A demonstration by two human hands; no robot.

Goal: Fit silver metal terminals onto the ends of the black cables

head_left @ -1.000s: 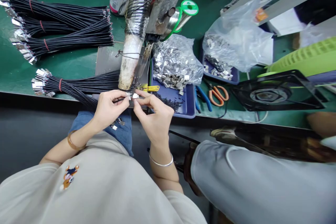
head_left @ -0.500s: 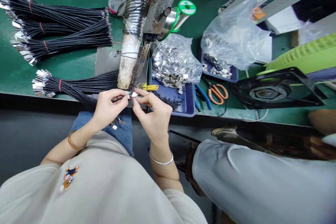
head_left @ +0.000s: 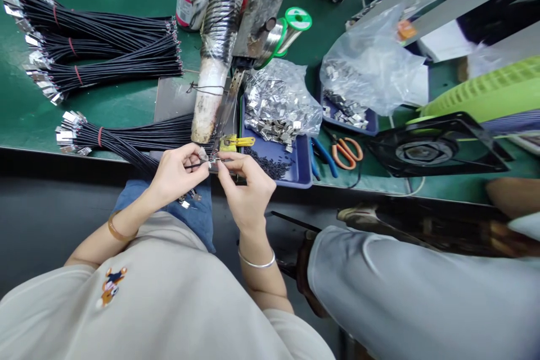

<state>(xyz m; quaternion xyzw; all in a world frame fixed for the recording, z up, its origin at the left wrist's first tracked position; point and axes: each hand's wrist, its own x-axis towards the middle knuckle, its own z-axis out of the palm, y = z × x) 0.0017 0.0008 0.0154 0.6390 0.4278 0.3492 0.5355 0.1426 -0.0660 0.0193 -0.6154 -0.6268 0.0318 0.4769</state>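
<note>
My left hand (head_left: 177, 171) is closed in a pinch around the end of a black cable (head_left: 193, 166). Facing it, my right hand (head_left: 248, 183) pinches a small metal connector (head_left: 216, 160) at the cable's tip. The fingertips of both hands nearly meet just below the soldering iron's thin tip. A fume hose (head_left: 210, 81) with a taped, stained end hangs right above my left fingers. Behind my left hand lies a tied bundle of black cables (head_left: 139, 136) with metal plugs at its far left end. Fingers partly cover the joint between cable and connector.
A blue tray (head_left: 301, 160) with bagged metal shells and small black pieces stands right of my hands. Beyond it lie blue-handled pliers (head_left: 324, 156), orange-handled scissors (head_left: 347, 153) and a black fan (head_left: 439, 146). More cable bundles (head_left: 113, 70) lie back left. A solder spool (head_left: 280, 36) hangs above. Another person's leg (head_left: 379, 281) is at right.
The metal piece between my fingertips has turned and shows less of its bright face. My right hand has shifted slightly, and the whole view has moved a little.
</note>
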